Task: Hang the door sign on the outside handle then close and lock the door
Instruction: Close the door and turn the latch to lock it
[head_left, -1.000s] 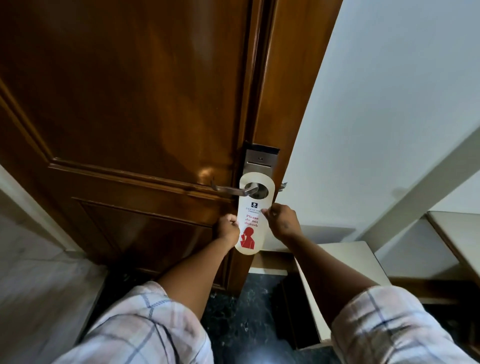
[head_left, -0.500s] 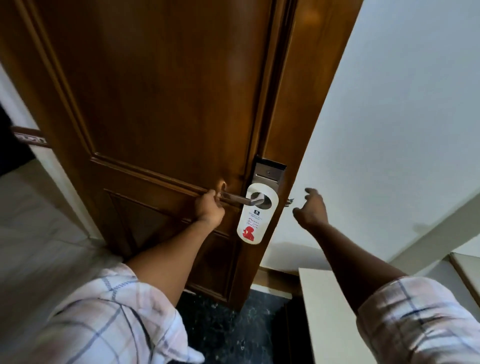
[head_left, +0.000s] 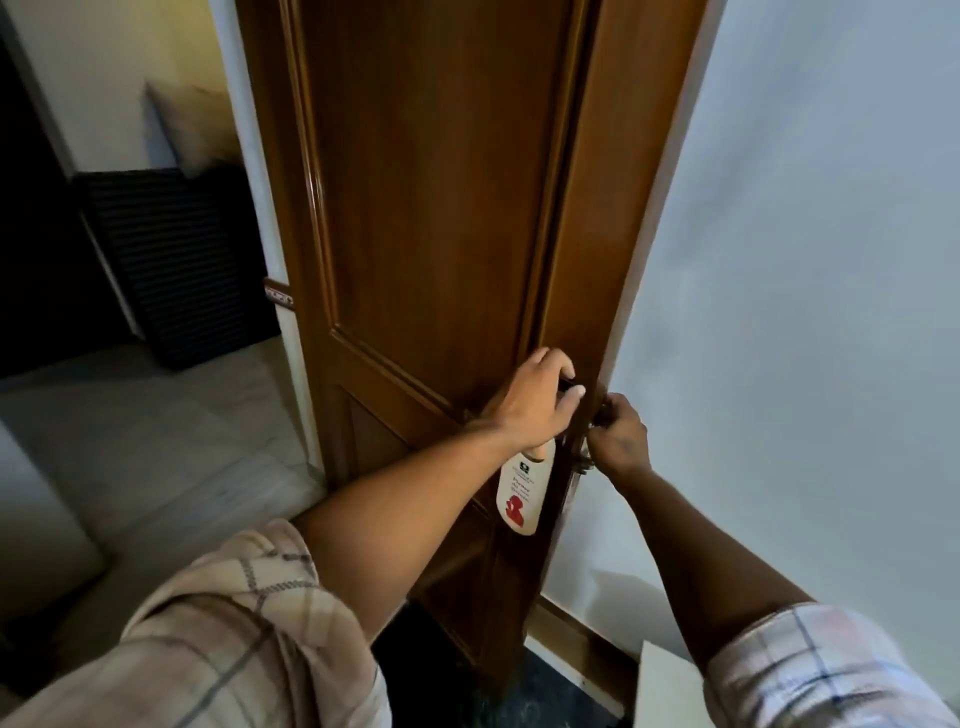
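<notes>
The brown wooden door (head_left: 431, 208) stands open, seen nearly edge-on. A white door sign (head_left: 523, 493) with a red figure hangs from the outside handle, which my left hand (head_left: 535, 402) covers and grips near the lock plate. My right hand (head_left: 618, 436) is curled around the handle on the door's other side, at the door's edge. Both handles are mostly hidden by my hands.
A white wall (head_left: 805, 312) runs along the right. Left of the door, pale floor tiles (head_left: 156, 447) lead to a dark slatted cabinet (head_left: 176, 270). A white ledge (head_left: 660, 686) sits at the lower right, and dark marble floor lies below the door.
The door has swung and now shows edge-on. My left hand slid along the outside handle to the lock plate. My right hand went from open in the air to closed on the other handle.
</notes>
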